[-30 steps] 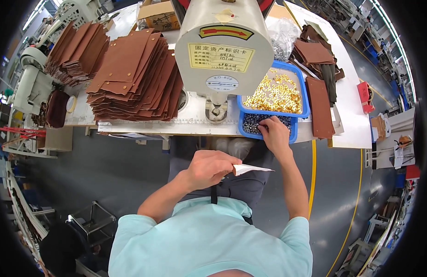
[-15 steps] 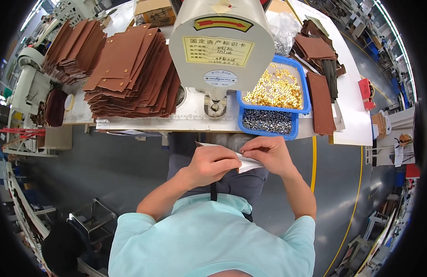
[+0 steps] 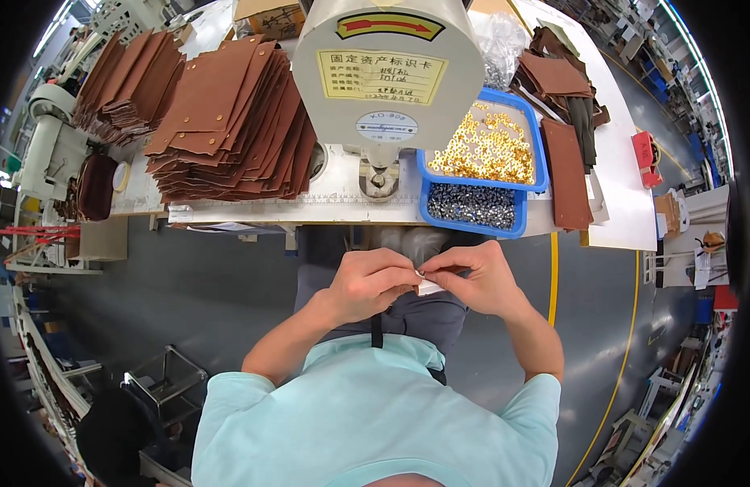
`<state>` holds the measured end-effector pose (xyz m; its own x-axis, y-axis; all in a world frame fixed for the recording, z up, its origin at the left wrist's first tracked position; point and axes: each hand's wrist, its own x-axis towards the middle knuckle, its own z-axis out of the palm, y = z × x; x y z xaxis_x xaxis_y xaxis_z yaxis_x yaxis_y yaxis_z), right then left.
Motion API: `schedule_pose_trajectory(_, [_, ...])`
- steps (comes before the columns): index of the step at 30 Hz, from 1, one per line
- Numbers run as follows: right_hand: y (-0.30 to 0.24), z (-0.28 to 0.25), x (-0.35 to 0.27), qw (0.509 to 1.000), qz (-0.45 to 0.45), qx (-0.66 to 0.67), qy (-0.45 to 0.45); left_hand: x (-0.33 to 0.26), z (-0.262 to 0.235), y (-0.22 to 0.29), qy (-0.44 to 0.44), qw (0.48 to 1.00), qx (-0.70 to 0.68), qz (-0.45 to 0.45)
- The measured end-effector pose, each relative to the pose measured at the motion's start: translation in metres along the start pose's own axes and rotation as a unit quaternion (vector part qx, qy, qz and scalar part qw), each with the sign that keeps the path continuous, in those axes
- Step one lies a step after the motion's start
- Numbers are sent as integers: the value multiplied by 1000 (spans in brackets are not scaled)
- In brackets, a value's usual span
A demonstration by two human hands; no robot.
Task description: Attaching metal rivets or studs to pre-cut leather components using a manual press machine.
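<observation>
Above my lap, my left hand [image 3: 372,282] and my right hand [image 3: 477,276] meet with fingertips pinched together. Between them is a thin white folded piece [image 3: 428,288], mostly covered by my fingers; whether it is paper or backed leather I cannot tell. A small dark spot shows where the fingertips meet. Beyond my hands, at the table edge, stand a blue tray [image 3: 539,151] of gold-coloured ring-shaped fittings [image 3: 492,146] and a lower blue tray [image 3: 472,230] of dark metal fittings [image 3: 470,206]. The grey press machine [image 3: 383,73] rises straight ahead.
Stacks of brown leather pieces [image 3: 221,122] with gold snaps lie left of the press, with more leather stacks [image 3: 131,81] farther left. A single brown panel [image 3: 566,174] lies right of the trays. The white table's front edge [image 3: 350,217] runs beyond my hands.
My two hands have come closer together, the right one shifting slightly left. The white piece now shows far less between the fingers. The head view has shifted slightly.
</observation>
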<state>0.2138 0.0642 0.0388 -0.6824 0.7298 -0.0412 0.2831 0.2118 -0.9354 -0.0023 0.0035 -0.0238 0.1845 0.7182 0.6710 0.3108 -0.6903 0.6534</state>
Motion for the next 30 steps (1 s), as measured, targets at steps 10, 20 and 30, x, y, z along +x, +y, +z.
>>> schedule_pose_trajectory(10, [-3, -3, 3, 993, -95, -71, -15, 2, -5, 3, -7, 997, -37, -62])
schedule_pose_trajectory(20, [4, 0, -1, 993, -104, -51, 11, 7, -3, 30, -21, 929, -182, -322])
schedule_pose_trajectory(30, [12, 3, -2, 995, -69, -48, 45, 2, 4, 31, -17, 946, -131, -295])
